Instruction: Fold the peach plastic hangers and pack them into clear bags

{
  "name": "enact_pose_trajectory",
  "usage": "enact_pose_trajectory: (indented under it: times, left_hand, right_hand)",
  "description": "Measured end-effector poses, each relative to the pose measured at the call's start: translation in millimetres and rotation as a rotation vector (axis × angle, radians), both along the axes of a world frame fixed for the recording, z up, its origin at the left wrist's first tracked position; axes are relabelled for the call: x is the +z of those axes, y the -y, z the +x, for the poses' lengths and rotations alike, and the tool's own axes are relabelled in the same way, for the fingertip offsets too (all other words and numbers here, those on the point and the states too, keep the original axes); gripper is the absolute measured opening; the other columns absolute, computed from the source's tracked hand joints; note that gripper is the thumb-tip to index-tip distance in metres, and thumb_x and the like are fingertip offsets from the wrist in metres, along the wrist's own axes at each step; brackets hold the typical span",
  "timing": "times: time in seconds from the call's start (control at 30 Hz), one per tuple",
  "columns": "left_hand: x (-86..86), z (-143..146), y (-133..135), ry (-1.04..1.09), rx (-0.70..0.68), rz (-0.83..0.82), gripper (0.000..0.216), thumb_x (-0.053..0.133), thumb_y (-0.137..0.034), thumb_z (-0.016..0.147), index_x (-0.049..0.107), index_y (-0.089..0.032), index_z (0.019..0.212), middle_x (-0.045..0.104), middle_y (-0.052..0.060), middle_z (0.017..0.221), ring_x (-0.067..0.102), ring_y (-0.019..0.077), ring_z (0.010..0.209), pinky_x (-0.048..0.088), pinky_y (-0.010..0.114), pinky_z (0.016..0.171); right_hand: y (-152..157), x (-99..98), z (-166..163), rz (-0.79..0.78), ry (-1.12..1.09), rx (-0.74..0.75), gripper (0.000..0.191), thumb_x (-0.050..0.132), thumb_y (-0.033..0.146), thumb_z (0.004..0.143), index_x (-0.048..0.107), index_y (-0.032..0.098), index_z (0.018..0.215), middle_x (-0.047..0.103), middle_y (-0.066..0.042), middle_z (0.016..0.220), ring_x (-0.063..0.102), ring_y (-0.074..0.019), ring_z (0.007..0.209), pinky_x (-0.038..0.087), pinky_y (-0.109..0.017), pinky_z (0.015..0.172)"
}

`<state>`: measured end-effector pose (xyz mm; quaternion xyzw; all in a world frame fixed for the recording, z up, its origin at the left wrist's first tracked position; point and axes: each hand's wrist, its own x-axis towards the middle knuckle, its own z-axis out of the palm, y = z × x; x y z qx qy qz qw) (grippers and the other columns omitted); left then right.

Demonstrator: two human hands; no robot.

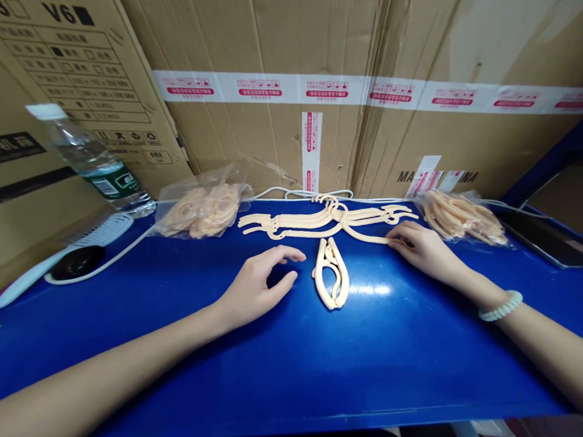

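My right hand (418, 248) has its fingertips closed on the right arm end of an unfolded cream plastic clothes hanger (369, 237). It is the nearest of several spread hangers, which lie overlapping with their hooks toward the back. My left hand (263, 281) hovers low over the table with thumb and fingers apart, holding nothing. Just right of it, a folded hanger (345, 274) lies on the blue tabletop (298, 373), its two arms folded together into a narrow loop, apart from both hands.
Clear bags of folded hangers lie at the back left (201, 209) and back right (463, 217). A water bottle (100, 162), a pale blue slotted utensil (99, 233) and a black mouse-like object (78, 261) sit left. A dark tablet (548, 236) lies right; cardboard boxes (249, 136) wall the back.
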<state>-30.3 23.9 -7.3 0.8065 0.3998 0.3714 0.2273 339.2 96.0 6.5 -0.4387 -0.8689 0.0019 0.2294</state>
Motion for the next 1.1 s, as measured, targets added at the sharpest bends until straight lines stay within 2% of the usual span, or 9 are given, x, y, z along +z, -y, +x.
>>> enact_pose_trajectory:
  times: [0.13, 0.33, 0.53, 0.67, 0.77, 0.93, 1.1]
  left_hand:
    - [0.1, 1.0, -2.0, 0.114, 0.011, -0.082, 0.023, 0.057, -0.022, 0.091, 0.064, -0.02, 0.114, 0.073, 0.008, 0.116, 0.069, 0.0225, 0.109, 0.056, 0.042, 0.097]
    - [-3.3, -0.4, -9.9, 0.367, 0.025, -0.322, 0.025, 0.065, -0.029, 0.087, 0.064, -0.018, 0.109, 0.074, 0.011, 0.116, 0.071, 0.0246, 0.109, 0.057, 0.046, 0.1]
    - [0.6, -0.1, -13.3, 0.57, 0.111, -0.513, 0.04, 0.074, -0.031, 0.082, 0.064, -0.015, 0.117, 0.071, 0.015, 0.129, 0.069, 0.0285, 0.117, 0.047, 0.051, 0.112]
    - [4.3, 3.2, -12.0, 0.72, 0.184, -0.585, 0.047, 0.071, -0.025, 0.082, 0.059, -0.014, 0.127, 0.06, 0.018, 0.143, 0.066, 0.0292, 0.122, 0.049, 0.049, 0.112]
    - [4.4, 4.5, -11.9, 0.778, 0.224, -0.583, 0.058, 0.066, -0.023, 0.087, 0.047, -0.017, 0.142, 0.05, 0.019, 0.152, 0.067, 0.0285, 0.121, 0.051, 0.047, 0.111]
    - [-4.1, 2.8, -15.0, 0.693, 0.222, -0.49, 0.073, 0.062, -0.028, 0.092, 0.025, -0.025, 0.156, 0.04, 0.02, 0.157, 0.067, 0.0287, 0.12, 0.055, 0.046, 0.106]
    - [-9.1, 2.0, -13.5, 0.533, 0.132, -0.349, 0.075, 0.067, -0.027, 0.086, 0.033, -0.026, 0.153, 0.052, 0.016, 0.147, 0.069, 0.0242, 0.112, 0.056, 0.045, 0.102]
  right_hand:
    - [0.9, 1.7, -0.5, -0.01, -0.034, -0.027, 0.02, 0.054, 0.036, 0.094, 0.066, 0.02, 0.09, 0.071, -0.011, 0.088, 0.066, -0.0243, 0.077, 0.054, -0.038, 0.069]
    - [8.5, 8.8, -4.4, -0.053, -0.119, -0.066, 0.021, 0.054, 0.041, 0.095, 0.061, 0.022, 0.091, 0.072, -0.007, 0.081, 0.065, -0.021, 0.067, 0.052, -0.034, 0.061]
    - [16.9, 19.7, -6.3, -0.015, -0.241, -0.113, 0.021, 0.056, 0.042, 0.094, 0.059, 0.022, 0.094, 0.071, -0.008, 0.086, 0.067, -0.0228, 0.072, 0.056, -0.038, 0.067]
    - [20.7, 24.4, -7.1, 0.029, -0.287, -0.137, 0.023, 0.058, 0.042, 0.093, 0.061, 0.021, 0.102, 0.073, -0.011, 0.095, 0.069, -0.0246, 0.079, 0.058, -0.04, 0.071]
    - [23.2, 25.1, -9.4, 0.046, -0.263, -0.127, 0.025, 0.056, 0.042, 0.095, 0.063, 0.021, 0.108, 0.073, -0.011, 0.098, 0.068, -0.0243, 0.079, 0.057, -0.04, 0.071]
    - [26.1, 22.9, -13.9, 0.048, -0.168, -0.028, 0.025, 0.051, 0.04, 0.098, 0.064, 0.021, 0.108, 0.072, -0.009, 0.093, 0.064, -0.0223, 0.072, 0.053, -0.037, 0.064]
    - [29.2, 20.7, -17.1, 0.036, -0.131, 0.025, 0.022, 0.052, 0.036, 0.098, 0.065, 0.021, 0.107, 0.071, -0.009, 0.093, 0.064, -0.0209, 0.071, 0.052, -0.035, 0.062]
